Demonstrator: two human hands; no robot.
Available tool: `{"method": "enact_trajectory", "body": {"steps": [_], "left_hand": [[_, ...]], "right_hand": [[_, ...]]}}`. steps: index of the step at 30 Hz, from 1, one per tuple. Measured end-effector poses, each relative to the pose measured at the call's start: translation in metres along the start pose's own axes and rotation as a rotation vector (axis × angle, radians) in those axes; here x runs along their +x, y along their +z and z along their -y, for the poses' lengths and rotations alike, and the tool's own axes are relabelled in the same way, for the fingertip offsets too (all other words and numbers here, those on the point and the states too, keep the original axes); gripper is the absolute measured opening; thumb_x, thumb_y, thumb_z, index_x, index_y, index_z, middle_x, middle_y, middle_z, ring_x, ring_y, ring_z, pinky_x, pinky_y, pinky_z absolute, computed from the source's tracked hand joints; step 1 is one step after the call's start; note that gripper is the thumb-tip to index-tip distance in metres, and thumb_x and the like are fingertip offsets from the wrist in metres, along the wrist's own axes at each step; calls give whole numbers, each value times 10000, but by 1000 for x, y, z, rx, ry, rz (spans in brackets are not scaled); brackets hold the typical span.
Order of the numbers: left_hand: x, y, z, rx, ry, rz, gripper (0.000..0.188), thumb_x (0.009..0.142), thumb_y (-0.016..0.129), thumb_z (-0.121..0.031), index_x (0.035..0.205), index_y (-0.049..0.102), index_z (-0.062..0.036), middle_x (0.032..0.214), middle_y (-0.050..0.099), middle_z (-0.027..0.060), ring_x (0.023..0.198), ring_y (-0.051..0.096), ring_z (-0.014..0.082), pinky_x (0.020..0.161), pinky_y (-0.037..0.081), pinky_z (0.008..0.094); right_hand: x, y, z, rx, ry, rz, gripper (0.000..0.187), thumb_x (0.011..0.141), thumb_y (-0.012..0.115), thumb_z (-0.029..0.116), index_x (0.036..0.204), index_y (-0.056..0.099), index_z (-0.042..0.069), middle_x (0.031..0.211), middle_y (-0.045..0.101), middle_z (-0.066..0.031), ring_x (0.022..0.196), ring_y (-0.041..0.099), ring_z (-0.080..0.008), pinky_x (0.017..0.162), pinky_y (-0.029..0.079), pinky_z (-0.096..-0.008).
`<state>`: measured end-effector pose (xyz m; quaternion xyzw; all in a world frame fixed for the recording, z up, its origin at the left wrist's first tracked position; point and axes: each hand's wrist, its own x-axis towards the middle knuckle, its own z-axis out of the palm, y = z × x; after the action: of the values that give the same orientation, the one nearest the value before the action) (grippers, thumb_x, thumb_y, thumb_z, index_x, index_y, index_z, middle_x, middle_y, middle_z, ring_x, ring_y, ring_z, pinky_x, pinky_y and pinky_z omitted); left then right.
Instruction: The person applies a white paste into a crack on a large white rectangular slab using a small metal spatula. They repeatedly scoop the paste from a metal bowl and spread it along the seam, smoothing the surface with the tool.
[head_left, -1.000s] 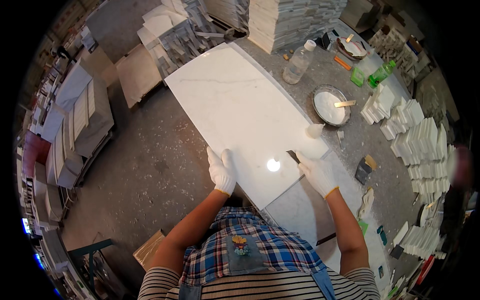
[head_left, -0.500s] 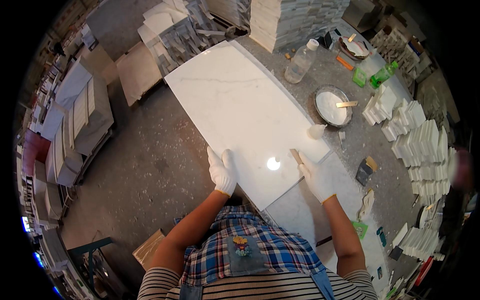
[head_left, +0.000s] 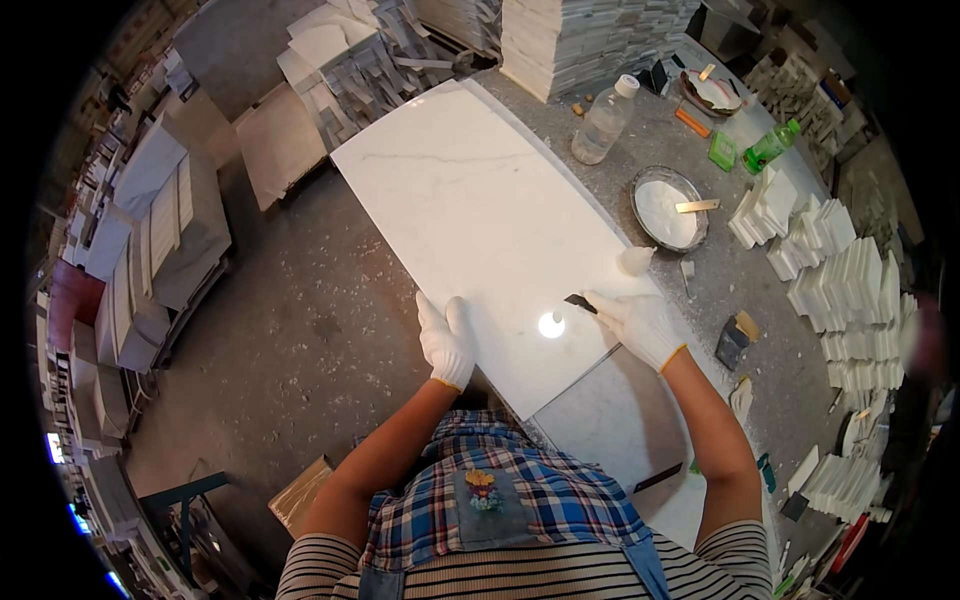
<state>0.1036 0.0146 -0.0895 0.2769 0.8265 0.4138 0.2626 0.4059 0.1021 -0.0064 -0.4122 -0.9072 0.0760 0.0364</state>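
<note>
In front of me lies a white, grey-veined marble slab (head_left: pixel 455 190), set at an angle. My left hand (head_left: pixel 445 340), in a white knit glove, rests at its near left edge. The fingers are stretched out along the edge, with the thumb apart on the top face. My right hand (head_left: pixel 640 325), gloved alike, is closed over the near right part of the slab. Its fingertips pinch a small flat dark piece that looks like sandpaper (head_left: pixel 580 303). Just beyond that hand stands a small white squeeze bottle (head_left: pixel 635 261).
Right of the slab are a bowl of white paste (head_left: pixel 664 212) with a spatula (head_left: pixel 697 206), a clear bottle (head_left: pixel 605 122) and a green bottle (head_left: pixel 770 147). A dark block (head_left: pixel 733 342) lies nearer. Stacked white tiles (head_left: pixel 840 285) line the right; a tall stack (head_left: pixel 575 45) stands behind.
My right hand has moved from the slab's right edge farther in over its surface, turning the piece so its dark side shows. My left hand stays in place.
</note>
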Motion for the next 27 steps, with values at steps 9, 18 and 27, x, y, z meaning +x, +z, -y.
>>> {"method": "enact_trajectory", "body": {"steps": [9, 18, 27], "left_hand": [[2, 1, 5, 31, 1, -11, 812, 1016, 578, -448, 1628, 336, 28, 1544, 531, 292, 1299, 620, 456, 1092, 493, 457], [5, 5, 11, 47, -6, -19, 821, 1020, 608, -435, 1630, 325, 36, 1574, 504, 299, 1329, 599, 468, 1104, 485, 458], [4, 3, 7, -4, 18, 12, 812, 1018, 614, -425, 1627, 322, 26, 1506, 554, 297, 1285, 620, 465, 1081, 495, 473]], "right_hand": [[-10, -7, -3, -31, -38, 40, 314, 1028, 616, 306, 1337, 644, 261, 720, 698, -92, 640, 704, -323, 568, 522, -475], [-26, -15, 0, 44, 17, 88, 347, 1019, 650, 295, 1359, 678, 235, 808, 726, -119, 706, 713, -337, 621, 537, -474], [-24, 26, -3, 322, 250, -26, 435, 1042, 611, 337, 1454, 644, 202, 988, 757, -201, 880, 715, -422, 766, 548, -533]]}}
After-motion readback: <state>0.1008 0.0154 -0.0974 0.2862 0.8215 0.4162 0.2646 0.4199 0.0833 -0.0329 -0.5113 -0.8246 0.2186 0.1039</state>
